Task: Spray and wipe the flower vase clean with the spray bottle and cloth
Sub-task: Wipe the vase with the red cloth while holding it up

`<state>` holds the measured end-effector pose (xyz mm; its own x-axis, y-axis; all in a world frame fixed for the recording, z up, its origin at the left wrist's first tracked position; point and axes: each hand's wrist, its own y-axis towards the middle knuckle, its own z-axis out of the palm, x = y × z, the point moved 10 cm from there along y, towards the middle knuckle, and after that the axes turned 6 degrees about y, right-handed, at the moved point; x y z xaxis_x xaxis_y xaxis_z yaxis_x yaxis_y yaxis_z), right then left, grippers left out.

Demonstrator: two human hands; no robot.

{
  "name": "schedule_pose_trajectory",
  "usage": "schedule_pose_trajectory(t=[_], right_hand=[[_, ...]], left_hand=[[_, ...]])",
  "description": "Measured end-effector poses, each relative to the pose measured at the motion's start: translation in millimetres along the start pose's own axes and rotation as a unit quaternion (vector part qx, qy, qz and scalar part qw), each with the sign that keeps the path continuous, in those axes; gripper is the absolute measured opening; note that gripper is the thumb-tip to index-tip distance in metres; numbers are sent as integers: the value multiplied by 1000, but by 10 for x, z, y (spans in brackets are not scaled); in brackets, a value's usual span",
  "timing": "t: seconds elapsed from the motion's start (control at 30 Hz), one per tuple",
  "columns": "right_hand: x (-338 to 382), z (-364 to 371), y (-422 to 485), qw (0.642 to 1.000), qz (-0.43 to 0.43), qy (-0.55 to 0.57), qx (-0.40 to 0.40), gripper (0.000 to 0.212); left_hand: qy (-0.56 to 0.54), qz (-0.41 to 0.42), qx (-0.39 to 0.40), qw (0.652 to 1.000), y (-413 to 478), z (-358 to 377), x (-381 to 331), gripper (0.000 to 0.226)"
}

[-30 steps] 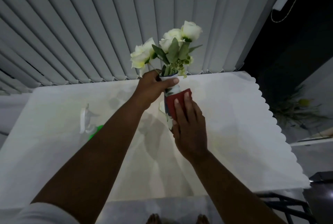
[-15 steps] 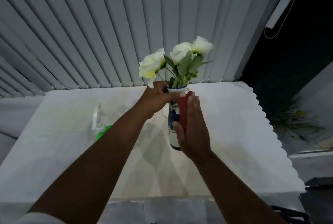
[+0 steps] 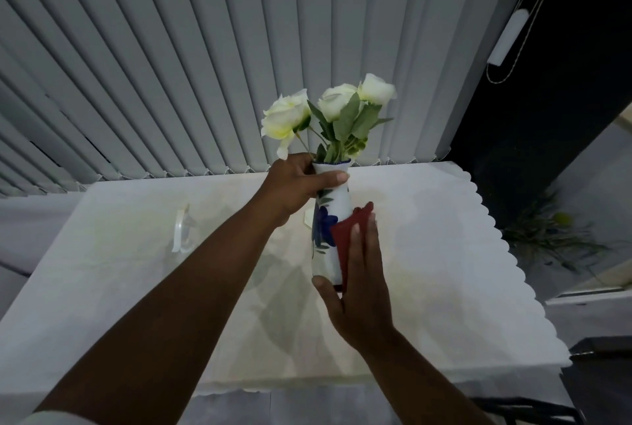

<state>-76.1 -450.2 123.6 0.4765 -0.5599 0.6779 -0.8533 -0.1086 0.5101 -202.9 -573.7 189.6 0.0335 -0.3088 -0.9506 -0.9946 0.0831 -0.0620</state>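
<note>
Presently, left hand (image 3: pixel 294 185) gripped the vase (image 3: pixel 333 205) at its neck, fingers and thumb curled round it. Vase was upright over the table (image 3: pixel 444 253) centre. Right hand (image 3: pixel 362 287) pressed the red cloth (image 3: pixel 349 233) against its side, fingers straight and together. Spray bottle (image 3: pixel 181 229) sat well left.

Right of the white, blue-flowered ceramic vase (image 3: pixel 330 219), open white scalloped tablecloth (image 3: pixel 444 253) gives me room to pass. Left of it sits a clear plastic spray bottle (image 3: pixel 181 231); behind, grey vertical blinds (image 3: pixel 205 65) block.

Grey vertical blinds (image 3: pixel 171 65) hang behind the white scalloped tablecloth (image 3: pixel 444 270).
</note>
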Motion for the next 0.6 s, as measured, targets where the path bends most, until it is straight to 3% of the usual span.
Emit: schedule_pose_trajectory(t=[0.07, 0.13, 0.27, 0.37, 0.47, 0.6], right_hand=[[37, -25, 157, 1000, -3, 15, 3, 96], [-58, -74, 349, 994, 68, 84, 11, 107], [-215, -176, 558, 973, 149, 173, 38, 104], [-274, -183, 521, 958, 168, 217, 83, 113], [-217, -204, 450, 964, 165, 192, 81, 116], [-94, -341, 428, 986, 136, 100, 7, 108]], left_hand=[[7, 3, 17, 1000, -31, 63, -24, 82], [8, 9, 30, 999, -71, 114, -56, 80], [-7, 25, 40, 999, -117, 125, -148, 73], [-30, 37, 57, 997, -110, 109, -223, 57], [-47, 32, 65, 996, -115, 96, -211, 47], [-53, 30, 52, 997, -202, 206, -176, 40]])
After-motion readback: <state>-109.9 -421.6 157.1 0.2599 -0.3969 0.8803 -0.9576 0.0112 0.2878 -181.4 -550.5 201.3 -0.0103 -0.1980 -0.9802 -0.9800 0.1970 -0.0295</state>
